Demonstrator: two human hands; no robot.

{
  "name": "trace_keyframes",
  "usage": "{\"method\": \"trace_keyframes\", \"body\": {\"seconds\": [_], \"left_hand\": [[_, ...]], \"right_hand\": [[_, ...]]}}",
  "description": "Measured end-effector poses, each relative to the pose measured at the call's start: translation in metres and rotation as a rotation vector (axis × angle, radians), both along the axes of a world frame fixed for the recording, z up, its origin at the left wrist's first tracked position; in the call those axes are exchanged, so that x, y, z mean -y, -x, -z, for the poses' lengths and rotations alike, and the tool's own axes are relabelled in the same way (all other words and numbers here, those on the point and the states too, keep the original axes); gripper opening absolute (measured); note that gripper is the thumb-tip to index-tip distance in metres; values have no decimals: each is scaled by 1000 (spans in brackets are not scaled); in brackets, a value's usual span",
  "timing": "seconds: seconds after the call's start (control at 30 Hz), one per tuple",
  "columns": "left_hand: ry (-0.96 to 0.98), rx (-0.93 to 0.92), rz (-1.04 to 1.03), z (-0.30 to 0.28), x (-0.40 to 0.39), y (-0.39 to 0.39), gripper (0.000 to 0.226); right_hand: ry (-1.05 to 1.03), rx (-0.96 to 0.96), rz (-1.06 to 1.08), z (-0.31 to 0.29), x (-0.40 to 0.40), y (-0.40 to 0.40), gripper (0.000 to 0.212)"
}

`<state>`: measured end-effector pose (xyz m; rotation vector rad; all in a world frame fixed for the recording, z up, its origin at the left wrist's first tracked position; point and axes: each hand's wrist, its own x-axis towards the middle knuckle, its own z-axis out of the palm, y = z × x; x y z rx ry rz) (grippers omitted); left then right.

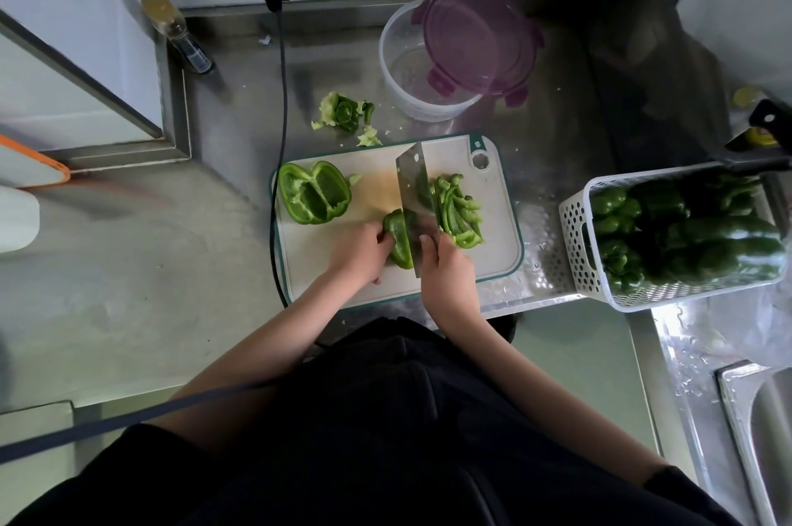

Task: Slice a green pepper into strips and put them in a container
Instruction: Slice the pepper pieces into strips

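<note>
On the white cutting board (493,251) my left hand (358,253) holds down a piece of green pepper (398,240) with curled fingers. My right hand (448,268) grips the handle of a cleaver (413,187), whose blade stands on the pepper piece at its right side. Several cut strips (458,210) lie in a heap right of the blade. An open pepper half (315,193) rests hollow side up at the board's left end. A clear round container (418,73) stands behind the board, its purple lid (480,45) tilted across its rim.
The pepper core and scraps (345,116) lie on the steel counter behind the board. A white perforated basket (576,234) of whole peppers stands to the right. A sink (767,435) sits at the lower right. A black cable (280,97) runs down past the board's left edge.
</note>
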<state>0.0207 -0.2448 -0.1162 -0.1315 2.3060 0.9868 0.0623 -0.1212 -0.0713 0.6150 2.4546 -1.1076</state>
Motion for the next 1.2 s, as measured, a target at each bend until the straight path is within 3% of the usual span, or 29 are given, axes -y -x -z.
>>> {"method": "trace_keyframes", "body": {"seconds": [0.43, 0.7, 0.93, 1.2], "left_hand": [[-26, 28, -12, 1, -1, 0, 25], [55, -3, 21, 0, -4, 2, 28], [89, 35, 80, 3, 0, 1, 34], [10, 33, -51, 3, 8, -2, 34]], "right_hand": [[-54, 10, -72, 11, 3, -2, 29], [-90, -3, -107, 20, 6, -1, 31], [-86, -21, -123, 19, 16, 45, 34], [-98, -103, -80, 2, -28, 34, 31]]}}
